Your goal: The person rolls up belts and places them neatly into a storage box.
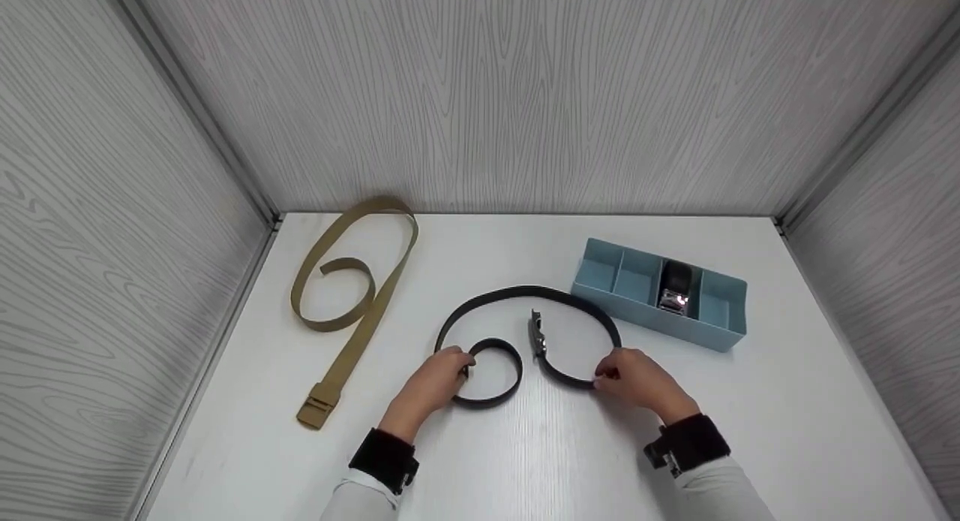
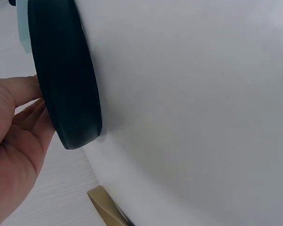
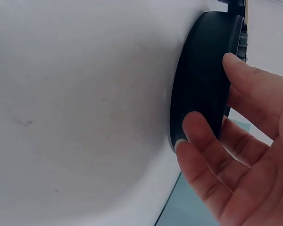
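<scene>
Left hand (image 1: 433,383): pinches the coiled end of a black belt (image 1: 525,294) on the white tabletop (image 1: 525,461).
Right hand (image 1: 637,380): grips the belt's other curve.
Blue divided tray (image 1: 726,327): one compartment holds a rolled dark belt (image 1: 676,284).
Tan belt (image 1: 352,296): lies well left.

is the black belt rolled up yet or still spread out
Mostly spread out. The black belt lies in a wide open loop on the table; only the end at the left hand is curled into a small coil.

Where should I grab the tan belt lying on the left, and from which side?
Judging from the head view, grip the tan belt on its straight strap just above the buckle, coming from above: that run lies flat and bare, apart from the coiled loop.
</scene>
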Tool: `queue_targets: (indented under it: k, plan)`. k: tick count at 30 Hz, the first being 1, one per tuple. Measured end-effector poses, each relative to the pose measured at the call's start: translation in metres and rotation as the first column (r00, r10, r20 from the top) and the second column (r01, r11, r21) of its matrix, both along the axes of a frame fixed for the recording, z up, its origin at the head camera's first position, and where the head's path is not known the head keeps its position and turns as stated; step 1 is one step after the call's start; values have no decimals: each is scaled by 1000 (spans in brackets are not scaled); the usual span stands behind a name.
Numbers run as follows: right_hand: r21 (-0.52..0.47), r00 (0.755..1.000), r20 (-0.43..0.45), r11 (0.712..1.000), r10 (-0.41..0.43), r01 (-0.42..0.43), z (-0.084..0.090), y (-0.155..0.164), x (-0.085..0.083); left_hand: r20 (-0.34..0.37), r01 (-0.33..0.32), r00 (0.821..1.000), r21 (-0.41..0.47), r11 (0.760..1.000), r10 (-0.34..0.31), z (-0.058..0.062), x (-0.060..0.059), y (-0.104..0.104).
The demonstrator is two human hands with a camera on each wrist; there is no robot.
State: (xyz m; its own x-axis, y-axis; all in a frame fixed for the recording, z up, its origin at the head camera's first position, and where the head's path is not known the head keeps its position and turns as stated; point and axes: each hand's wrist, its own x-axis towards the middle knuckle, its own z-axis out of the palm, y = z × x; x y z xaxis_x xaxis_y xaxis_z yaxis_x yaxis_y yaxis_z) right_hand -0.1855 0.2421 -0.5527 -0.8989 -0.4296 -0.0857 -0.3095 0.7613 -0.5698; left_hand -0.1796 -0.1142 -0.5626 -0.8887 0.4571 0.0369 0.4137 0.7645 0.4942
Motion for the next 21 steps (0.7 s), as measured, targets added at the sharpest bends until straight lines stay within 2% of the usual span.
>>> queue_targets:
  k: [4, 9, 13, 16, 18, 21]
  plan:
    - [25, 999, -31, 1000, -13, 14, 3, -8, 4, -100, 5, 995, -94, 996, -15, -1, -3, 5]
    - [73, 991, -132, 997, -13, 23, 8, -24, 13, -227, 10, 973, -183, 983, -52, -4, -10, 6]
    - [-15, 978, -199, 997, 68, -72, 9, -43, 16, -268, 14, 961, -211, 977, -71, -3, -14, 6]
    - [-65, 959, -234, 981, 162, -181, 8, -60, 17, -273, 26, 958, -208, 978, -83, -2, -15, 7]
    - [-51, 943, -255, 971, 214, -235, 7, -72, 19, -286, 28, 954, -203, 979, -87, -3, -14, 8]
    - [4, 921, -292, 963, 258, -268, 4, -87, 21, -314, 21, 946, -188, 982, -80, -4, -12, 11]
